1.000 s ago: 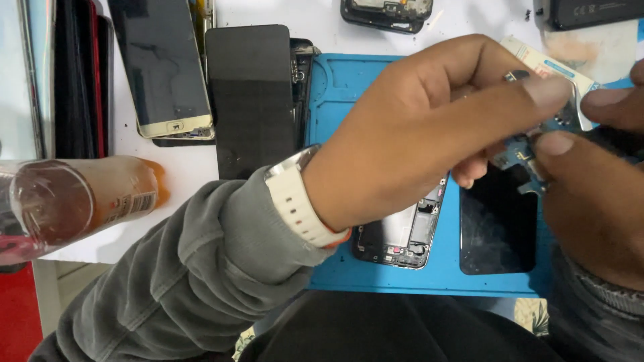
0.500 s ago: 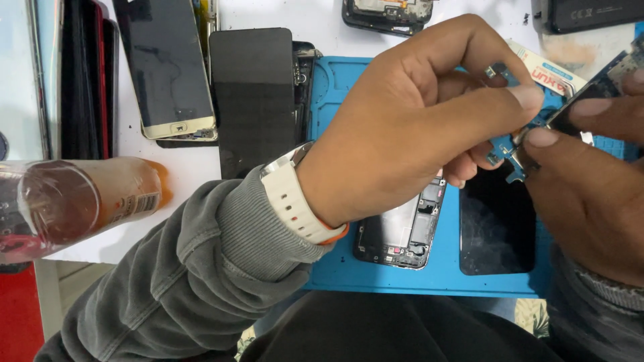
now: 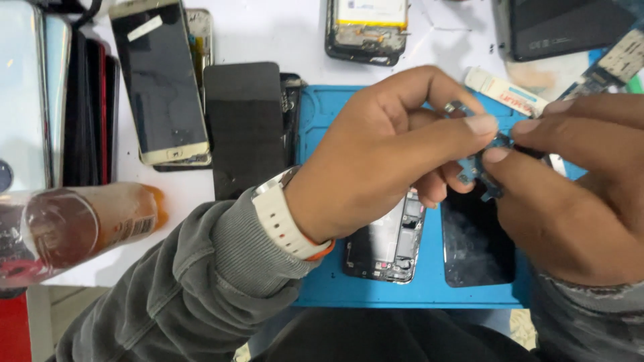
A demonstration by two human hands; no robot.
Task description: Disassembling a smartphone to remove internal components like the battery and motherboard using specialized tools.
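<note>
My left hand (image 3: 376, 161), with a white watch at the wrist, and my right hand (image 3: 577, 194) meet fingertip to fingertip above a blue work mat (image 3: 315, 127). Together they pinch a small dark phone circuit board (image 3: 486, 164), mostly hidden by my fingers. Below the hands an opened phone body (image 3: 392, 251) lies on the mat, and a black screen panel (image 3: 476, 248) lies beside it to the right.
Several phones and screens lie at the left, including a gold-rimmed phone (image 3: 161, 87) and a black panel (image 3: 243, 127). An orange bottle (image 3: 74, 224) lies on its side at the near left. An open phone with a battery (image 3: 367, 27) sits at the back, a white tube (image 3: 506, 90) beside the mat.
Both hands have shifted slightly lower in view, and the right hand has closed in on the small board, with its fingers now over it.
</note>
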